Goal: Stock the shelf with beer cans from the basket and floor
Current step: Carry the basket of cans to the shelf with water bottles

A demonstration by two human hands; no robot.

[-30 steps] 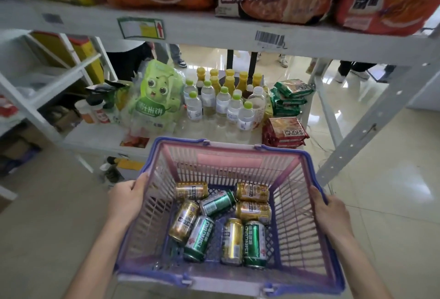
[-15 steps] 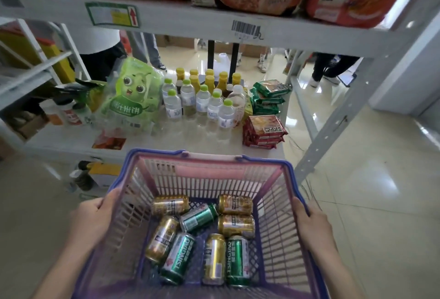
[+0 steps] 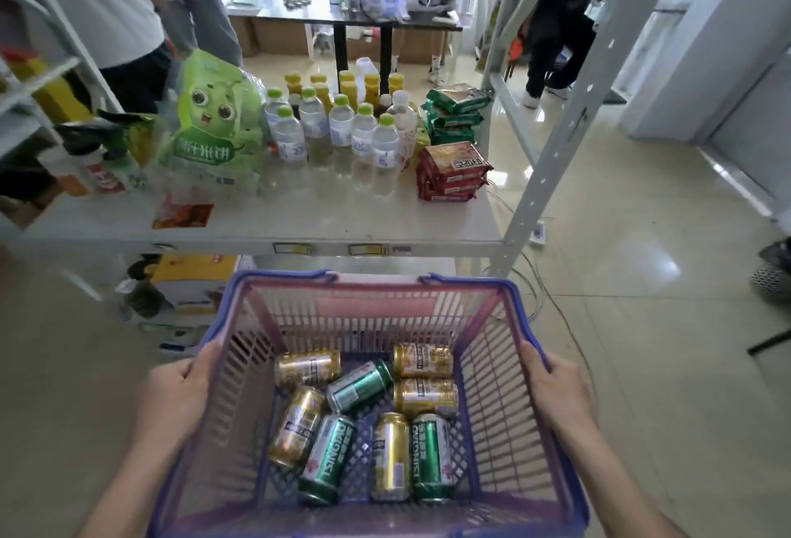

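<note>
I hold a pink and blue plastic basket (image 3: 372,280) in front of the white shelf (image 3: 299,233). My left hand (image 3: 179,392) grips its left rim and my right hand (image 3: 556,387) grips its right rim. Several beer cans lie on their sides in the basket bottom: gold cans (image 3: 308,366) and green cans (image 3: 359,383) mixed together. The basket's far rim sits just below and in front of the shelf's front edge. No can on the floor is visible.
On the shelf stand several water bottles (image 3: 342,131), yellow-capped bottles behind them, a green snack bag (image 3: 214,126), and red (image 3: 453,173) and green (image 3: 456,113) packet stacks. A grey upright (image 3: 552,143) is at the right. Boxes (image 3: 192,285) sit under the shelf. People stand behind.
The view has dropped lower and closer to the middle shelf; the top shelf's noodle packs have left the frame. Both hands keep gripping the basket, which has come lower.
</note>
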